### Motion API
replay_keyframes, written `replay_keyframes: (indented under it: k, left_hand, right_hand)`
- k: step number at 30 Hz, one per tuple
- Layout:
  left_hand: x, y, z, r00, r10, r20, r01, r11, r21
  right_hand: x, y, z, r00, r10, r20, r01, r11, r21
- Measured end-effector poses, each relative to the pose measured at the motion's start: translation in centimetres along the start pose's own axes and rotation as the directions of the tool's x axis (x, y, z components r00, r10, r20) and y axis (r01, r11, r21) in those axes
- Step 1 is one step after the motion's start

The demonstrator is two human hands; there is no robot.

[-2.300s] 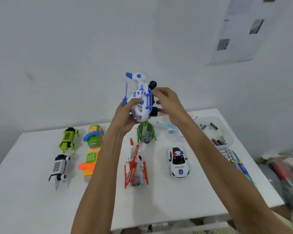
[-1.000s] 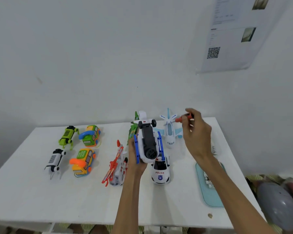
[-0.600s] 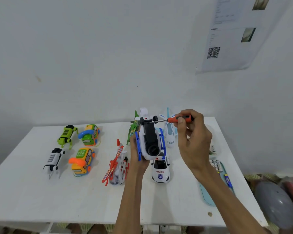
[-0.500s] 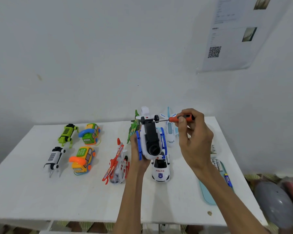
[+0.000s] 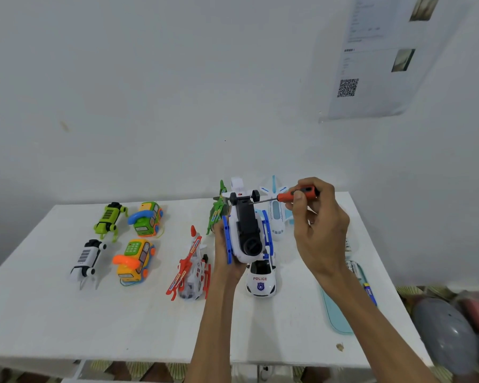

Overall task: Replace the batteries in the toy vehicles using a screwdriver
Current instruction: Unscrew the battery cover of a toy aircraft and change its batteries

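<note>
My left hand point(image 5: 225, 258) grips a white and blue toy helicopter point(image 5: 246, 230) from below, its black underside turned up toward me, held above the white table point(image 5: 67, 322). My right hand point(image 5: 320, 230) pinches the orange and black handle of a small screwdriver point(image 5: 291, 195). The thin shaft points left and its tip rests on the far end of the black underside, near the small wheels.
On the table lie a white police car point(image 5: 260, 280), a red helicopter point(image 5: 191, 269), a green helicopter point(image 5: 216, 214), a light-blue plane point(image 5: 277, 217), two phone cars point(image 5: 135, 259), a green robot dog point(image 5: 109, 218) and a white one point(image 5: 85, 258). A teal tray point(image 5: 336, 316) with batteries sits right.
My right hand fetched the screwdriver and brought its tip to the helicopter's underside. My left hand lowered and flipped the helicopter. In the last half second almost nothing moved.
</note>
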State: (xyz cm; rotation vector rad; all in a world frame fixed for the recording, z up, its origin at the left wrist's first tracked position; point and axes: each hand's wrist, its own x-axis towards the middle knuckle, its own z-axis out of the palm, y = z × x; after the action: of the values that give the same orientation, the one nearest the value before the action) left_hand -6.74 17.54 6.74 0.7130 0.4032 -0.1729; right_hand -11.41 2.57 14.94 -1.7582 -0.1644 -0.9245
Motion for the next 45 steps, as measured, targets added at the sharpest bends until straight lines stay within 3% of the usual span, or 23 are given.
replay_keyframes:
  k: [12,15,17,20,23,26,33,39,42,45]
  left_hand:
    - [0.5,-0.4,-0.8,0.997,0.026,0.066,-0.031,0.996,0.083]
    - [0.6,-0.6,-1.0,0.997,0.034,0.07,-0.044,0.987,0.152]
    - [0.4,-0.5,-0.9,0.993,0.074,0.096,-0.095,0.967,0.236]
    - [0.4,-0.3,-0.6,0.985,0.13,0.114,-0.162,0.925,0.344]
    - [0.3,-0.8,-0.6,0.987,0.118,0.105,-0.15,0.913,0.38]
    - [0.4,-1.2,-0.9,0.987,0.122,0.105,-0.153,0.916,0.371]
    - [0.5,-1.1,-0.9,0.991,0.074,0.114,-0.104,0.954,0.281]
    - [0.5,-1.0,-0.7,0.989,-0.017,0.15,-0.019,0.972,0.233]
    - [0.5,-1.0,-0.6,0.984,0.02,0.177,-0.056,0.978,0.202]
    - [0.4,-0.9,-0.6,0.975,0.062,0.215,-0.101,0.979,0.177]
  right_hand:
    - [-0.2,0.3,-0.1,1.0,-0.026,0.006,0.026,0.999,-0.046]
    - [-0.3,0.0,-0.2,0.995,-0.085,0.049,0.092,0.982,-0.165]
    - [-0.4,-0.1,-0.4,0.991,-0.113,0.076,0.133,0.932,-0.338]
    - [-0.1,0.0,-0.9,0.995,0.004,0.097,0.043,0.88,-0.472]
    - [0.5,0.4,-1.3,0.986,0.106,0.132,-0.044,0.915,-0.4]
    - [0.5,0.8,-1.7,0.986,0.107,0.131,-0.058,0.941,-0.333]
    - [0.1,0.7,-1.8,0.967,0.166,0.195,-0.052,0.873,-0.485]
    - [0.1,0.0,-1.9,0.963,0.161,0.216,-0.086,0.943,-0.32]
    - [0.3,-0.1,-1.9,0.963,0.138,0.233,-0.069,0.957,-0.283]
    - [0.3,-0.2,-1.9,0.962,0.174,0.209,-0.143,0.977,-0.157]
